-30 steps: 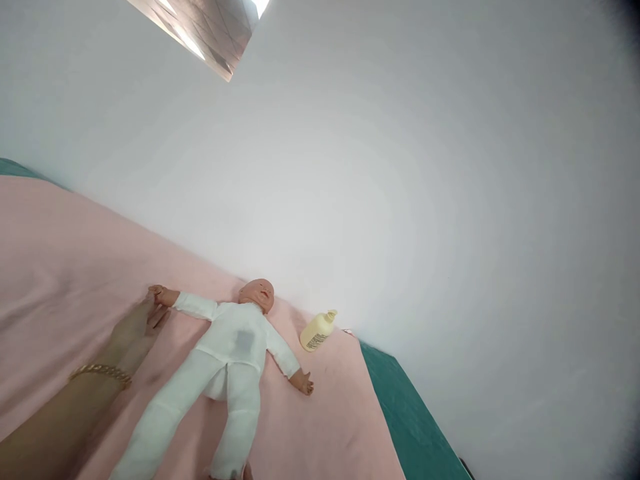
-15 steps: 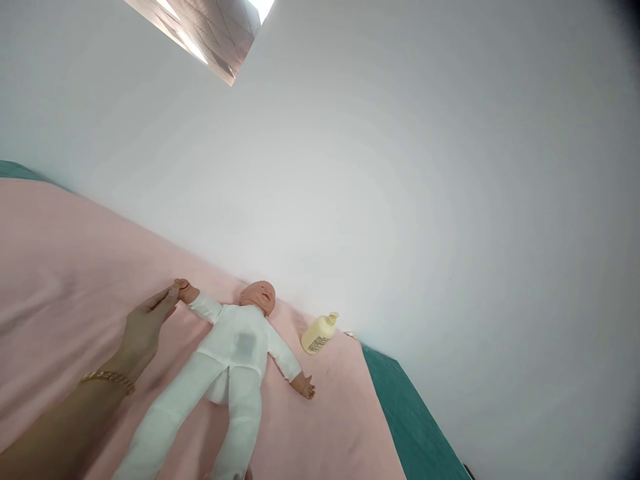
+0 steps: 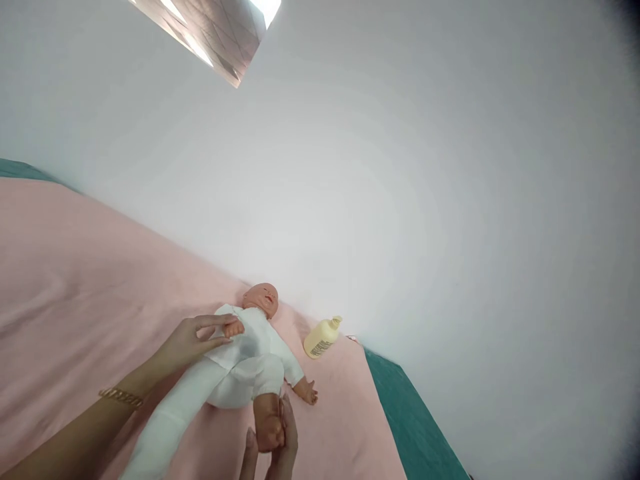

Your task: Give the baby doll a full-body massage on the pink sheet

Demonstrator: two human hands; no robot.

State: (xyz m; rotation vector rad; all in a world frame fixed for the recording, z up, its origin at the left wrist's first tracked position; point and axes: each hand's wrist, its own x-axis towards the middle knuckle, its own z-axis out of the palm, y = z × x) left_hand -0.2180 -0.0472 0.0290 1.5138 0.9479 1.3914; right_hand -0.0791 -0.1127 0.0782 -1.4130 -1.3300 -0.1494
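Observation:
A baby doll (image 3: 260,333) in a white suit lies on its back, head toward the wall. My left hand (image 3: 193,340), with a gold bracelet at its wrist, pinches the doll's small hand (image 3: 233,329) over the chest. Low in the view, my right hand (image 3: 287,440) is wrapped round the doll's bare foot (image 3: 269,423), thumb on one side and fingers on the other. That leg is raised and bent at the knee toward the belly. The doll's other leg (image 3: 167,420) lies straight, its end cut off by the frame. Its other arm (image 3: 295,373) rests stretched out on the sheet.
A pale yellow pump bottle (image 3: 321,337) stands on the pink sheet (image 3: 100,267) beside the doll's outstretched arm. Green cover (image 3: 405,407) shows past the sheet's right edge. A white wall (image 3: 375,200) rises behind, with a framed reflective panel (image 3: 215,33) at the top.
My left hand has brought the doll's hand inward from the side onto its chest. My right hand has come into view, lifting and bending the doll's leg, which lay straight before.

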